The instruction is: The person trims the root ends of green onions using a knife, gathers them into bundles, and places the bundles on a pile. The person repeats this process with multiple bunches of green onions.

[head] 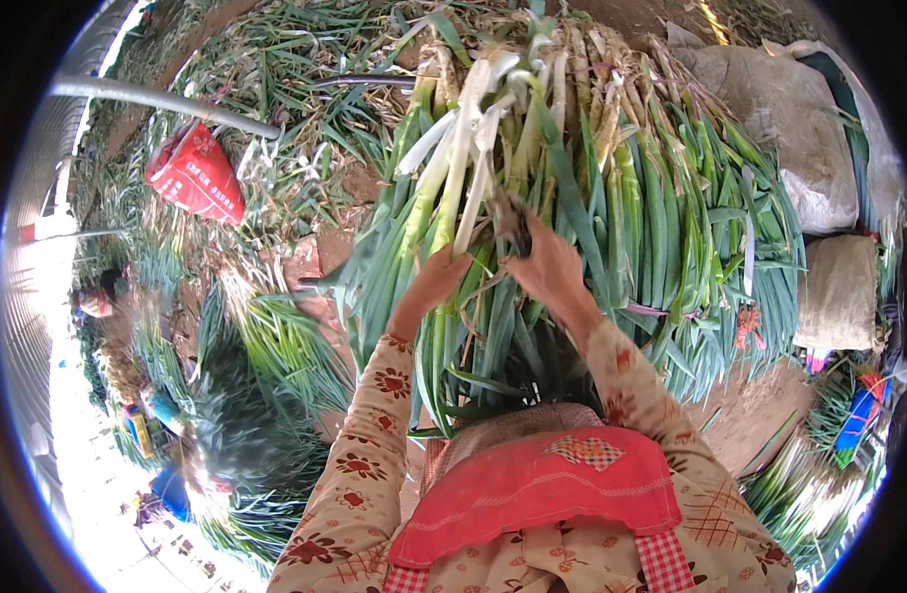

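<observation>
My left hand (433, 285) grips a large green onion (473, 196), its pale shaft pointing away from me. To the right of it, my right hand (550, 261) is closed around a dark, blurred piece (514, 221), too smeared to name. A few cleaned white onion shafts (464, 111) lie just beyond my hands. Under and around both hands spreads a wide pile of green onions (650, 222), root ends away from me and green leaves toward me. Dry brown outer skins (616, 133) still cover many shafts.
A red printed bag (198, 176) and a metal pole (164, 107) are at the left. Loose leaves (305, 67) litter the ground behind. Pale woven sacks (787, 118) stand on the right. More onion heaps (276, 326) lie left, with another heap (816, 482) at lower right.
</observation>
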`<state>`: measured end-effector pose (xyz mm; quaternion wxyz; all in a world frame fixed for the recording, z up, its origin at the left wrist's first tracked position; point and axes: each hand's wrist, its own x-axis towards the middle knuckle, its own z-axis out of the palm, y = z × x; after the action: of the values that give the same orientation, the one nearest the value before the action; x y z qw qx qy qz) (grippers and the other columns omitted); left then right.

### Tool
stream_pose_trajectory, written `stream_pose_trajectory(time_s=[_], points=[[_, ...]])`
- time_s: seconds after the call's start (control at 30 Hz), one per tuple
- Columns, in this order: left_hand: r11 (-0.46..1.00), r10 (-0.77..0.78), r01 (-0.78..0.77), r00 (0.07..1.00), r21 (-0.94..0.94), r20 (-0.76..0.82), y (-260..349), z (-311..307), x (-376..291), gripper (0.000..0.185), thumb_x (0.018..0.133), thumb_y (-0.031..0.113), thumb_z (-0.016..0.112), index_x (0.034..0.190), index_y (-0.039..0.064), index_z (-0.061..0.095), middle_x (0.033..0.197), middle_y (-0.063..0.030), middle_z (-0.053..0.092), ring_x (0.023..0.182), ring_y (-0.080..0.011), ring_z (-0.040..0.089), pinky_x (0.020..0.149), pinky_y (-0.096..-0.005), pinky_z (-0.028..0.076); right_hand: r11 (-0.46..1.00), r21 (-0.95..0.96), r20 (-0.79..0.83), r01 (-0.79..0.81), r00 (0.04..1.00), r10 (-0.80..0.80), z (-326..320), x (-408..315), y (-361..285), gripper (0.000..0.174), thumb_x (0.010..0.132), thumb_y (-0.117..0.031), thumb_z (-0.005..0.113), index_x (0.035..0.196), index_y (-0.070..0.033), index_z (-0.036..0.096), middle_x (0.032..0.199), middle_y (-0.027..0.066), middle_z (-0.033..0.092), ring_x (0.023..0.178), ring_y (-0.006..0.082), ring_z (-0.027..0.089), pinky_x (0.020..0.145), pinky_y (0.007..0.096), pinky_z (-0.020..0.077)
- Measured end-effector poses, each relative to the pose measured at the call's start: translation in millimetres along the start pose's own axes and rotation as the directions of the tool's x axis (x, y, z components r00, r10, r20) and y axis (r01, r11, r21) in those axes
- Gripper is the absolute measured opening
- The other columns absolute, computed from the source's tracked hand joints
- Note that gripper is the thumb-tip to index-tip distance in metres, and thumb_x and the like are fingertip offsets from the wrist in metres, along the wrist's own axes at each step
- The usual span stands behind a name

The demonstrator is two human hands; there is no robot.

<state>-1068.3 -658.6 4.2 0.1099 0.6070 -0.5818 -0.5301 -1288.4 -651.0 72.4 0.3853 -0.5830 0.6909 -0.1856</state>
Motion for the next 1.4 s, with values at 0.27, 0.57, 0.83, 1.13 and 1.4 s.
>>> stream_pose_trajectory(time_s=[0.27, 0.57, 0.83, 1.13, 1.4], points=[[0.991, -0.021, 0.026, 0.999, -0.132, 0.038, -28.1, -5.1, -23.0, 0.036, 0.097, 0.037, 0.053, 0.094, 0.001, 0.055, 0.071, 0.0005, 0.048, 0.065, -0.0105, 0.044, 0.059, -0.0297, 0.038, 0.999, -0.006, 0.047, -0.036, 0.998, 0.036, 17.5, -14.2, -17.7, 0.073, 0.067, -0.013, 0.062, 0.138, -0.011, 0.043, 0.090, 0.0199, 0.066, 0.082, 0.0390, 0.065, 0.074, 0.0475, 0.0500], [0.986, 0.048, -0.036, 0.996, 0.165, -0.069, -17.7, 8.7, -39.3, 0.040, 0.096, 0.035, 0.050, 0.101, -0.005, 0.050, 0.081, -0.0266, 0.058, 0.078, -0.0441, 0.059, 0.070, -0.0500, 0.044, 0.994, -0.086, -0.083, -0.070, 0.995, 0.063, 22.4, 57.1, 4.9, 0.066, 0.066, -0.017, 0.061, 0.130, -0.010, 0.049, 0.089, 0.0233, 0.065, 0.085, 0.0441, 0.062, 0.075, 0.0504, 0.0466], [0.973, 0.032, -0.006, 0.993, 0.229, -0.111, -9.0, 12.9, -55.9, 0.043, 0.094, 0.036, 0.052, 0.109, -0.005, 0.052, 0.087, -0.0268, 0.062, 0.082, -0.0458, 0.061, 0.075, -0.0493, 0.047, 0.997, -0.065, -0.015, -0.045, 0.999, 0.044, 9.3, 19.2, -4.0, 0.075, 0.068, -0.017, 0.059, 0.141, -0.014, 0.041, 0.093, 0.0228, 0.067, 0.084, 0.0403, 0.065, 0.075, 0.0469, 0.0506], [0.916, 0.203, -0.024, 0.890, 0.401, -0.409, 13.9, -55.5, 7.7, 0.043, 0.091, 0.023, 0.056, 0.127, 0.000, 0.049, 0.106, -0.0247, 0.062, 0.088, -0.0386, 0.064, 0.081, -0.0472, 0.049, 0.994, 0.107, -0.159, -0.034, 0.986, 0.051, -67.9, -19.1, 51.8, 0.075, 0.067, -0.012, 0.060, 0.140, -0.012, 0.044, 0.098, 0.0221, 0.066, 0.087, 0.0406, 0.063, 0.075, 0.0462, 0.0502], [0.871, 0.132, 0.042, 0.940, 0.490, -0.314, 96.7, 98.9, 115.9, 0.052, 0.085, 0.029, 0.062, 0.128, 0.002, 0.049, 0.128, -0.0269, 0.052, 0.122, -0.0401, 0.047, 0.100, -0.0451, 0.040, 0.967, 0.253, -0.034, -0.035, 0.998, 0.046, -74.4, -69.4, 86.2, 0.076, 0.065, -0.014, 0.061, 0.139, -0.007, 0.046, 0.094, 0.0239, 0.063, 0.083, 0.0405, 0.061, 0.074, 0.0416, 0.0491]])
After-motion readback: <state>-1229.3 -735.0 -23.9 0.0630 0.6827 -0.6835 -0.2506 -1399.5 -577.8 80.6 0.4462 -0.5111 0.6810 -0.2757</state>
